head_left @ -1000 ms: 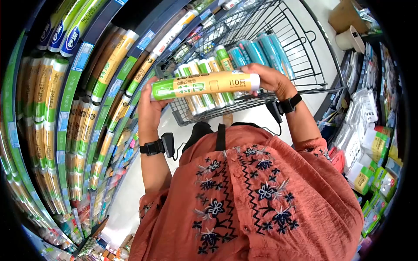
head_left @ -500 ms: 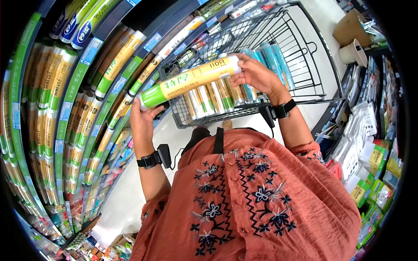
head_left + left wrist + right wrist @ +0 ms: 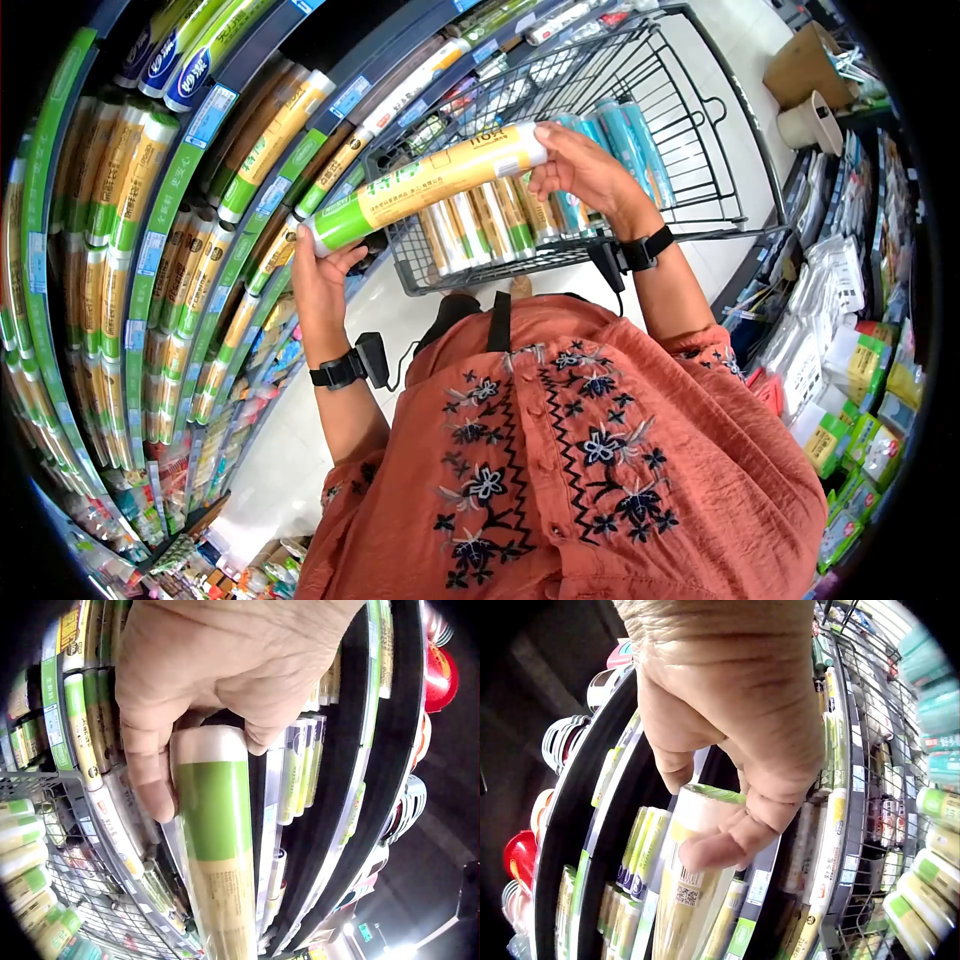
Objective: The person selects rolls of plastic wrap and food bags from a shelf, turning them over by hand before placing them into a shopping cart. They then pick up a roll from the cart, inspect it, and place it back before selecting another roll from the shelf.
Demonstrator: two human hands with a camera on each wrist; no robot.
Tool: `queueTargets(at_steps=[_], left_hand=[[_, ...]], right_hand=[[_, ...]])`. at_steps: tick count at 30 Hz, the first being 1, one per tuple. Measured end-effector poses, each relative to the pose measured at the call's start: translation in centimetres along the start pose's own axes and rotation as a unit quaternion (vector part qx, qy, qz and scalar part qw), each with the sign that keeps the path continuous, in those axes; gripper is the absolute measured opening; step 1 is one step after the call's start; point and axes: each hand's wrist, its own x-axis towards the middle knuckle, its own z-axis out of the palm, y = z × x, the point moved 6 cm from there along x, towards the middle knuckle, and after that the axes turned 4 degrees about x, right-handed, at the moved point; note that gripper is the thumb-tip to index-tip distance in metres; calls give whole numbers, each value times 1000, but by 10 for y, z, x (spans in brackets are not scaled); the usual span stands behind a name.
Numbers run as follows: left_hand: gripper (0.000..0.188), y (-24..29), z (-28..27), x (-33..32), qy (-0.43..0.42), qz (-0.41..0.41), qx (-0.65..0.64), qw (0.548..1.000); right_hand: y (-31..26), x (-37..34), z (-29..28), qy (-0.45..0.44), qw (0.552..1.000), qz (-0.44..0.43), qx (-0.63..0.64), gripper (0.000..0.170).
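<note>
Two-handed grip [image 3: 325,288], roll [image 3: 430,187], shop shelves [image 3: 150,253], pale floor [image 3: 287,447]

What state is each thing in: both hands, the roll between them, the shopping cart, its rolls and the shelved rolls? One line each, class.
Left hand: gripping the roll's green end
Right hand: gripping the roll's other end
Held roll: raised, slanting across the head view
Shopping cart: partly filled
Green-and-tan rolls: side by side in the cart
Teal rolls: grouped in the cart
Shelved rolls: in rows
</note>
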Motion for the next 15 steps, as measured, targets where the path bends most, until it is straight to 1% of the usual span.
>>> queueTargets(at_steps=[7,12,15], left_hand=[[54,-1,-8,-3,17,10,-11,1000],[54,-7,-28,-6,41,-10,-27,999],[54,-4,-33,-10,55,-1,-35,998]], right_hand=[[-3,5,11,-14,999,10,-28,49],[-1,6,26,-21,999,6,-36,51],[0,9,34,-23,999,10,-39,53]])
